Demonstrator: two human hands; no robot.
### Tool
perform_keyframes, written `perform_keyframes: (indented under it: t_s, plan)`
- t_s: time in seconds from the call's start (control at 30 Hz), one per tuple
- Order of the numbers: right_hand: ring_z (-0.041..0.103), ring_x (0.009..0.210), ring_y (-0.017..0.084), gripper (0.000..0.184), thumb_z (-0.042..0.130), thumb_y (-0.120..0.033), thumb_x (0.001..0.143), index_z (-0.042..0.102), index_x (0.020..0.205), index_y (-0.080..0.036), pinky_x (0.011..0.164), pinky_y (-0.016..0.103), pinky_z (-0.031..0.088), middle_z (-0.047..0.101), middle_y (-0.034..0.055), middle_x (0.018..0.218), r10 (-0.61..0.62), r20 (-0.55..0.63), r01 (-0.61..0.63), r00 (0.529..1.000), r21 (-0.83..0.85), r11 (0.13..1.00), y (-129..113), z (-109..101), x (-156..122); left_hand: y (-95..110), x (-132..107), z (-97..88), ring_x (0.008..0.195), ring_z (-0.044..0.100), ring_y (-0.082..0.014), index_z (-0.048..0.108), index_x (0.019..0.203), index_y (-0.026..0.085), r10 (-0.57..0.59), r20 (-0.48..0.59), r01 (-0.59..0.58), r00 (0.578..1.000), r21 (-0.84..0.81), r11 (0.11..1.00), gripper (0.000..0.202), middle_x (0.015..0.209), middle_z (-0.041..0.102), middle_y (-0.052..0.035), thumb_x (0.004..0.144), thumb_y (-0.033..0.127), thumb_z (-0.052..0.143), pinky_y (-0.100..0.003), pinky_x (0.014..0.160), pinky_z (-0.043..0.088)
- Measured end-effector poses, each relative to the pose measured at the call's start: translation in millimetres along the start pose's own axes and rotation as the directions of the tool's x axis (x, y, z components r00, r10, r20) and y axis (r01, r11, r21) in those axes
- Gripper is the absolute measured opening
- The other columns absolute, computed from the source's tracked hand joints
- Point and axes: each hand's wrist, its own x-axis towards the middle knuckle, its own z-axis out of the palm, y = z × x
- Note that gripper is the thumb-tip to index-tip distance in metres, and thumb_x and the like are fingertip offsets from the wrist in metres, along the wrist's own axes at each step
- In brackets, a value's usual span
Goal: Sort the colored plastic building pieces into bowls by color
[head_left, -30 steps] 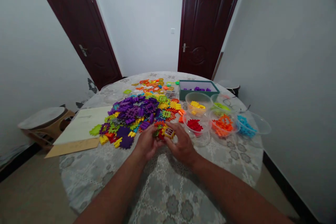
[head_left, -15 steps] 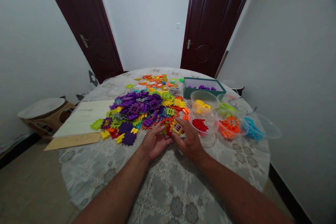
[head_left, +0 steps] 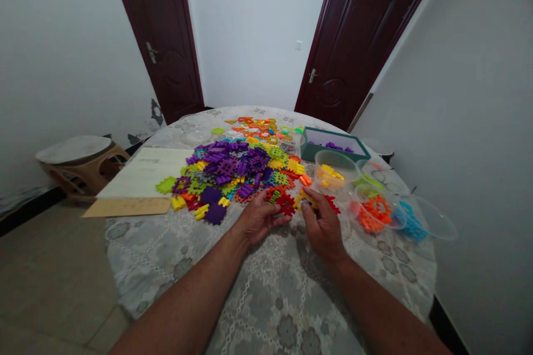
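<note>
My left hand (head_left: pixel 261 221) is closed on a red toothed building piece (head_left: pixel 286 203), its thumb lying along the near side. Beside that red piece, at my left fingertips, show bits of orange and green pieces; whether they are joined to it I cannot tell. My right hand (head_left: pixel 323 227) pinches a yellow window piece (head_left: pixel 303 198) between thumb and fingers, just right of the red piece. Red pieces (head_left: pixel 332 204) show behind my right fingers. A large heap of purple pieces (head_left: pixel 227 163) lies beyond my left hand, mixed with green, yellow and orange ones.
Clear tubs hold yellow pieces (head_left: pixel 331 176), orange pieces (head_left: pixel 375 213) and blue pieces (head_left: pixel 410 222) on the right. Behind them stands a green box (head_left: pixel 316 152) with purple pieces inside. A pale sheet (head_left: pixel 144 175) and a brown card strip (head_left: pixel 129 208) lie at the left on the patterned tablecloth (head_left: pixel 275 299).
My hands have moved apart. The yellow window piece is now to the right of the red piece, which shows more fully in my left hand. The camera view has shifted.
</note>
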Motion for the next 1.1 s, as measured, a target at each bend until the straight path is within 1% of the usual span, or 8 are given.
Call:
perform_keyframes:
  t_s: [0.1,0.2,0.43,0.6,0.67,0.77,0.93,1.1]
  plan:
    - [0.066,0.066,0.017,0.038,0.058,-0.039,0.102,0.068,0.136,-0.023,0.061,0.030,0.056,0.071,0.0022,0.084,0.123,0.080,-0.127,0.989,0.052,0.991,-18,-16,5,1,1,0.8,0.093,0.078,-0.0249,0.064,0.126,0.019,0.016,0.003,-0.016,1.000,0.006,1.000,0.053,0.120,0.075,-0.0145,0.077,0.010,0.084,-0.038,0.076,0.068]
    - [0.060,0.056,0.015,0.045,0.059,-0.041,0.102,0.063,0.143,-0.024,0.053,0.027,0.050,0.063,-0.0026,0.071,0.160,0.164,-0.163,0.973,0.006,0.987,-31,-40,21,-1,3,1.1,0.096,0.078,-0.0258,0.064,0.128,0.019,0.012,0.014,-0.012,1.000,0.016,1.000,0.055,0.124,0.074,-0.0149,0.077,0.013,0.085,-0.036,0.073,0.068]
    - [0.071,0.077,0.022,0.051,0.053,-0.030,0.097,0.062,0.146,-0.019,0.078,0.039,0.060,0.077,0.0102,0.102,0.072,0.104,-0.015,0.992,-0.467,0.884,24,-92,107,-7,8,2.8,0.098,0.077,-0.0261,0.066,0.123,0.019,-0.027,0.002,0.027,1.000,0.058,0.998,0.050,0.130,0.072,-0.0152,0.077,0.015,0.087,-0.031,0.066,0.067]
    - [0.066,0.125,0.033,0.061,0.050,-0.013,0.088,0.058,0.149,-0.010,0.111,0.054,0.051,0.068,0.0221,0.138,-0.047,0.080,0.087,0.996,-0.644,0.760,63,-101,144,-7,9,4.1,0.095,0.077,-0.0250,0.065,0.122,0.018,-0.016,-0.028,0.017,0.999,0.051,0.999,0.052,0.123,0.074,-0.0144,0.076,0.014,0.088,-0.032,0.066,0.067]
    - [0.061,0.133,0.034,0.059,0.050,-0.013,0.088,0.059,0.146,-0.010,0.115,0.055,0.047,0.064,0.0229,0.144,-0.108,0.085,0.137,0.991,-0.643,0.754,57,-98,138,-8,9,3.5,0.097,0.078,-0.0263,0.064,0.122,0.018,-0.017,-0.024,0.018,1.000,0.046,0.999,0.052,0.123,0.074,-0.0154,0.076,0.015,0.089,-0.032,0.066,0.067]
    - [0.073,0.108,0.029,0.043,0.052,-0.023,0.095,0.068,0.134,-0.015,0.100,0.048,0.057,0.073,0.0182,0.130,-0.052,0.133,0.117,0.990,-0.546,0.830,26,-83,107,-9,10,2.4,0.097,0.078,-0.0265,0.065,0.121,0.018,-0.014,-0.024,0.015,1.000,0.046,0.999,0.050,0.123,0.074,-0.0159,0.077,0.015,0.088,-0.031,0.065,0.067]
    - [0.075,0.092,0.023,0.031,0.058,-0.032,0.100,0.070,0.126,-0.022,0.084,0.038,0.059,0.079,0.0092,0.111,0.025,0.457,0.149,0.889,-0.341,0.928,-19,-41,47,-9,9,3.2,0.093,0.078,-0.0247,0.065,0.121,0.018,-0.005,-0.007,0.005,1.000,0.043,0.999,0.051,0.124,0.074,-0.0162,0.076,0.016,0.089,-0.029,0.065,0.066]
    - [0.075,0.098,0.026,0.035,0.060,-0.022,0.097,0.068,0.130,-0.021,0.090,0.043,0.059,0.078,0.0122,0.118,-0.039,0.432,0.209,0.901,-0.356,0.911,-19,-15,28,-7,8,3.5,0.093,0.077,-0.0245,0.064,0.119,0.017,0.009,0.006,-0.009,1.000,0.025,1.000,0.044,0.121,0.074,-0.0158,0.080,0.018,0.085,-0.031,0.066,0.066]
